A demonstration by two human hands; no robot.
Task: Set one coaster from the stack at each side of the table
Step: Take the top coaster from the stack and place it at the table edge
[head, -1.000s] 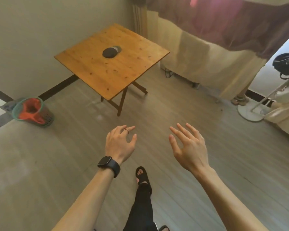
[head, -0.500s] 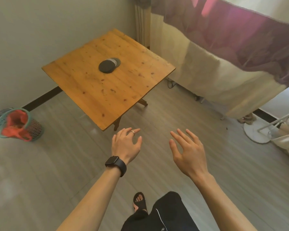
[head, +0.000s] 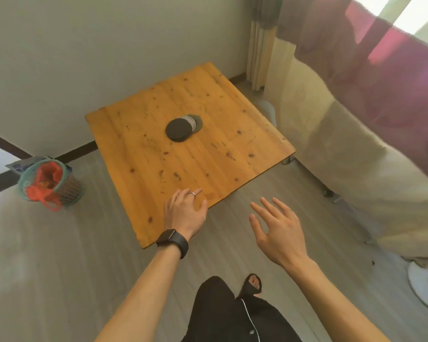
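Observation:
A stack of dark round coasters (head: 180,129) lies a little askew near the middle of a square wooden table (head: 232,154). My left hand (head: 184,213), with a ring and a black watch on the wrist, hovers over the table's near corner, fingers apart and empty. My right hand (head: 277,230) is held out over the floor to the right of that corner, open and empty too. Both hands are well short of the coasters.
A teal mesh basket (head: 48,183) with an orange bag stands on the floor at the left by the wall. A draped cream and maroon cloth (head: 356,124) hangs close to the table's right side. A white fan base (head: 425,287) sits at the far right.
The view has closed in on the table, which now sits larger and lower in the frame. My left hand has come over its near corner. Both hands stay open.

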